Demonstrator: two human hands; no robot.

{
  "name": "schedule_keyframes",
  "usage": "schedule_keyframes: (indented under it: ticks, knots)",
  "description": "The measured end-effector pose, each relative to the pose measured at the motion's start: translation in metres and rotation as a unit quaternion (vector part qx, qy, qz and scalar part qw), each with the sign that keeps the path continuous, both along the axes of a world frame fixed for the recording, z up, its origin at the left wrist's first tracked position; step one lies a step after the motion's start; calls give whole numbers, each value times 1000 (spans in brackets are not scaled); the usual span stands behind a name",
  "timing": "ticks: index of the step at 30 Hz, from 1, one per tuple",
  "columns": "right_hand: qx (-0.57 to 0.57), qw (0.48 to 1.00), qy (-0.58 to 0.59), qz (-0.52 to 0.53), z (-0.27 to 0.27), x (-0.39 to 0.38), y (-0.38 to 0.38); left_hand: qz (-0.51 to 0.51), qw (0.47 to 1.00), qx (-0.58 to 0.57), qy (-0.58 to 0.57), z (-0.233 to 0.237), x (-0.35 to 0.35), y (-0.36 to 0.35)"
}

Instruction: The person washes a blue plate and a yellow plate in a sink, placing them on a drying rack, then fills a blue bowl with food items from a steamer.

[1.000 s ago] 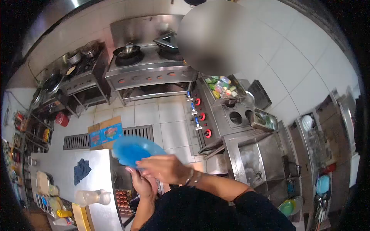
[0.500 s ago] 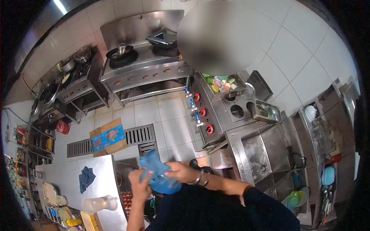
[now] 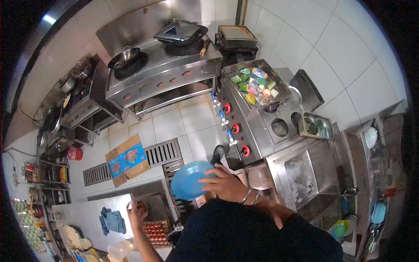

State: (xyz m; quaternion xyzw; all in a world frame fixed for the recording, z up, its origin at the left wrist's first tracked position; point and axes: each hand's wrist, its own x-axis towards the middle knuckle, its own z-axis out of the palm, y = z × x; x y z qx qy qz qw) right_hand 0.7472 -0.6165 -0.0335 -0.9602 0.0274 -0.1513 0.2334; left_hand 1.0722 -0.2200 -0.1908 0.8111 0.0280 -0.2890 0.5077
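— Left hand (image 3: 137,210)?
— Beside the egg tray (image 3: 158,228), fingers curled; I cannot tell whether it grips anything.
— And the blue plate (image 3: 188,181)?
— Above the floor grate (image 3: 162,152), with the right hand (image 3: 225,184) clasped over its rim.

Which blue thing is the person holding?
The round blue plate, gripped by the right hand; the blue cloth lies alone on the counter.

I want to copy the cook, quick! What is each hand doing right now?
Left hand: curled by the steel counter; whether it holds anything cannot be told.
Right hand: closed on the blue plate.
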Motion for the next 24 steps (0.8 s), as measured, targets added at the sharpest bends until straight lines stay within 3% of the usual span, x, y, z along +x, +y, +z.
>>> schedule_keyframes:
  ticks: [1, 3, 5, 7, 10, 11, 12, 13, 14, 15, 16, 18, 24]
  knots:
    - [-1, 1000, -7, 16, -4, 14, -15, -3, 945, -200, 258, 49, -31, -68]
    - [-3, 999, -20, 47, -13, 43, -45, -19, 906, -298, 300, 114, -86, -181]
    - [68, 988, -31, 134, -17, 69, -78, -92, 865, -332, 365, 125, -96, -252]
    - [33, 988, -4, 148, -14, 88, -125, -90, 861, -330, 376, 120, -82, -302]
    - [142, 984, -73, 73, 12, 107, -220, 38, 902, -273, 333, 146, -57, -375]
    - [180, 975, -130, -12, 7, 106, -262, 35, 902, -269, 336, 153, -50, -394]
    - [127, 980, -66, -141, -13, 98, -310, 39, 912, -273, 304, 155, -42, -408]
    - [108, 958, -14, -264, 21, 92, -360, 43, 920, -278, 272, 157, -34, -422]
    - [180, 915, -23, -359, -2, 80, -410, 47, 915, -293, 275, 160, -27, -435]
    - [-46, 909, -88, -405, -45, 57, -461, 49, 915, -287, 279, 158, -20, -447]
    - [-95, 905, -72, -409, -67, 37, -513, 72, 920, -278, 268, 157, -14, -454]
    - [-106, 846, 79, -516, -90, 23, -576, 96, 926, -257, 261, 161, -5, -471]
    - [-80, 873, 190, -442, -145, 30, -678, 114, 913, -241, 310, 157, 18, -495]
